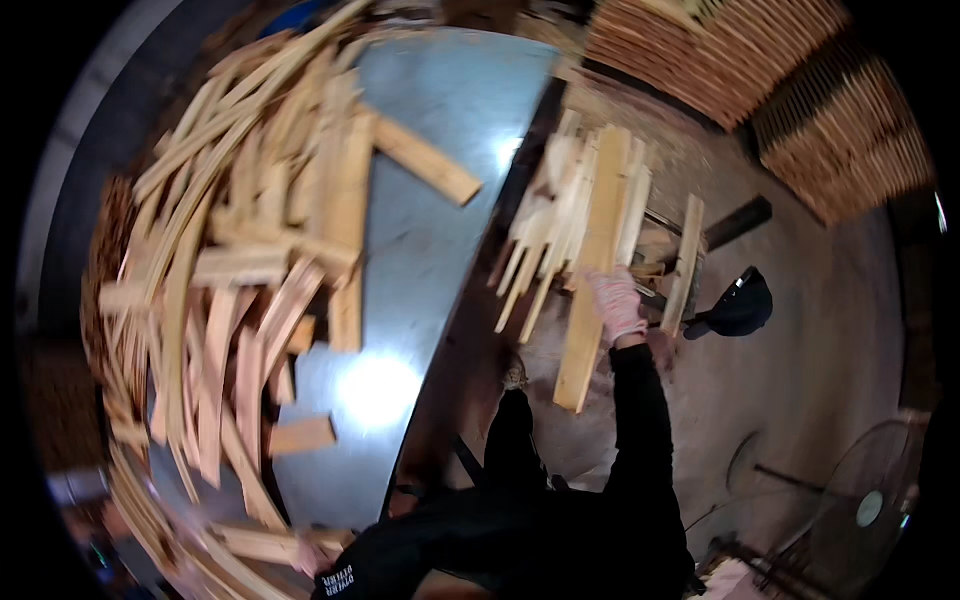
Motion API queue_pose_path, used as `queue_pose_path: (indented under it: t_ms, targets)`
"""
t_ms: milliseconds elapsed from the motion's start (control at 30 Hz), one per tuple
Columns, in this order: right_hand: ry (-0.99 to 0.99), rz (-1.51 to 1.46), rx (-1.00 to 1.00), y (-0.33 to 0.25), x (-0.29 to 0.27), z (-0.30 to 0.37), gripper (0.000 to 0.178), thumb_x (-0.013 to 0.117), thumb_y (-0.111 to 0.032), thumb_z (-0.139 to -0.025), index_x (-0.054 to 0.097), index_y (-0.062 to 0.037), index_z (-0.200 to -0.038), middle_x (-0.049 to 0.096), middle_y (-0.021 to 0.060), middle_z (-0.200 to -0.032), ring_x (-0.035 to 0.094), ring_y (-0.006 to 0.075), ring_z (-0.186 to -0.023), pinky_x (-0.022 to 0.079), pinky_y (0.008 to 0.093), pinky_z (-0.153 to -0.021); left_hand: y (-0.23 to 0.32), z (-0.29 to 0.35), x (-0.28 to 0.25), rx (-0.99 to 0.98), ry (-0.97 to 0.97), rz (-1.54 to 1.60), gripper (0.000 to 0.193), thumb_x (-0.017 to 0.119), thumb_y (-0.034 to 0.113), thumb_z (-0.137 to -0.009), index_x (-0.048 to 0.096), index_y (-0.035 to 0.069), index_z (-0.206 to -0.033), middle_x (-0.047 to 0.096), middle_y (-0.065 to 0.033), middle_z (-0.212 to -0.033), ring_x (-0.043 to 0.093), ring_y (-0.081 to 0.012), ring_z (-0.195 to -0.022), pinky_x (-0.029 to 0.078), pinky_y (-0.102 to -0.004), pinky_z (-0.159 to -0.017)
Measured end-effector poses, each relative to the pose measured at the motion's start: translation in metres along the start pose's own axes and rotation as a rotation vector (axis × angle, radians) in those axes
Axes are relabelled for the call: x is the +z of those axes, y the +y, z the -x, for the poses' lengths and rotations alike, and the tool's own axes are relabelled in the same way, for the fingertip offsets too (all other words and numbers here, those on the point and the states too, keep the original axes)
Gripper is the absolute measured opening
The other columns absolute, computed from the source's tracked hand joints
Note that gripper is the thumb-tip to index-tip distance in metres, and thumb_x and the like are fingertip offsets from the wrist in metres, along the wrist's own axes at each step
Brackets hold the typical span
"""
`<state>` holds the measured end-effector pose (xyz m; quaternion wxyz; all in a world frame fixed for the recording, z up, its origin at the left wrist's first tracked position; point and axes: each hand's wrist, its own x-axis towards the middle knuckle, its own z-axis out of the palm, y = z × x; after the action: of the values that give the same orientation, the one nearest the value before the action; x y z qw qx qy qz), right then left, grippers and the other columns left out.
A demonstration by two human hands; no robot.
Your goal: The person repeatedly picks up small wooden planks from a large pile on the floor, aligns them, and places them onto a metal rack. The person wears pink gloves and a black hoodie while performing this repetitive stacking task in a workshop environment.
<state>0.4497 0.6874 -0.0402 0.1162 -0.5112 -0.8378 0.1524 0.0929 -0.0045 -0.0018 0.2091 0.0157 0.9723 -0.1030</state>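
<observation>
A long wooden board [583, 345] lies lengthwise over a stack of paler wooden strips [563, 215], to the right of the metal table. My right hand [617, 303], in a pink and white knitted glove, is closed on this board's right edge near its middle. At the lower left, my left hand [318, 553], also gloved, is beside the end of a wooden plank [255, 543] at the table's near end. Blur and the dark sleeve keep its fingers from showing clearly.
A tangled heap of wooden strips [225, 250] covers the left of the shiny metal table [415, 270]. Stacked wood [700, 55] stands at the far right. A dark cap-like object [743, 303] is right of the strips; a fan [868, 505] stands at the lower right.
</observation>
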Motion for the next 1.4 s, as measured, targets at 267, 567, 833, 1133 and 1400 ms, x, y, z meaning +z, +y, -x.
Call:
queue_pose_path:
  t_ms: [267, 567, 833, 1133, 1400]
  targets:
    - [-0.113, -0.088, 1.09, 0.286, 0.059, -0.119, 0.066, 0.046, -0.054, -0.096, 0.06, 0.0008, -0.131, 0.062, 0.0302, -0.128, 0.057, 0.0454, -0.123, 0.047, 0.0505, -0.101, 0.308, 0.069, 0.084, -0.019, -0.261, 0.44, 0.032, 0.057, 0.02, -0.095, 0.06, 0.008, -0.124, 0.067, -0.0147, -0.123, 0.065, -0.0309, -0.11, 0.053, -0.0449, -0.088]
    - [-0.07, 0.087, 0.742, 0.291, 0.097, -0.237, 0.066, 0.04, -0.05, -0.103, 0.052, 0.0039, -0.139, 0.056, 0.0274, -0.138, 0.053, 0.0414, -0.129, 0.041, 0.0469, -0.109, 0.233, 0.045, 0.07, -0.156, -0.134, 0.426, 0.034, 0.059, 0.014, -0.09, 0.063, 0.011, -0.124, 0.067, -0.014, -0.125, 0.066, -0.0293, -0.111, 0.052, -0.0452, -0.09]
    - [0.388, -0.353, -0.106, 0.025, 0.009, -0.146, 0.061, 0.048, -0.044, -0.103, 0.049, 0.0005, -0.144, 0.053, 0.0228, -0.142, 0.053, 0.0339, -0.13, 0.044, 0.0494, -0.108, 0.009, 0.047, 0.009, -0.27, 0.162, -0.147, 0.048, 0.064, 0.017, -0.084, 0.055, 0.012, -0.131, 0.062, -0.0177, -0.13, 0.064, -0.0311, -0.115, 0.051, -0.0464, -0.093]
    - [0.023, -0.059, -1.806, -0.6, 0.016, 0.051, 0.077, 0.075, -0.029, -0.078, 0.046, -0.0091, -0.147, 0.052, 0.0173, -0.142, 0.047, 0.0343, -0.134, 0.033, 0.0508, -0.117, -0.046, 0.058, -0.031, -0.827, 0.088, 0.705, 0.113, 0.076, 0.044, -0.076, 0.008, 0.009, -0.159, 0.052, -0.026, -0.132, 0.057, -0.0402, -0.123, 0.049, -0.0503, -0.1]
    - [-0.13, 0.79, -1.345, -0.706, 0.116, 0.087, 0.109, 0.083, -0.037, -0.073, 0.02, -0.0151, -0.16, 0.029, 0.02, -0.162, 0.031, 0.0401, -0.147, 0.028, 0.0496, -0.12, -0.116, 0.022, -0.034, -0.637, 0.026, 0.687, 0.104, 0.075, 0.04, -0.076, 0.019, 0.005, -0.157, 0.055, -0.0227, -0.124, 0.056, -0.0379, -0.12, 0.046, -0.0497, -0.099]
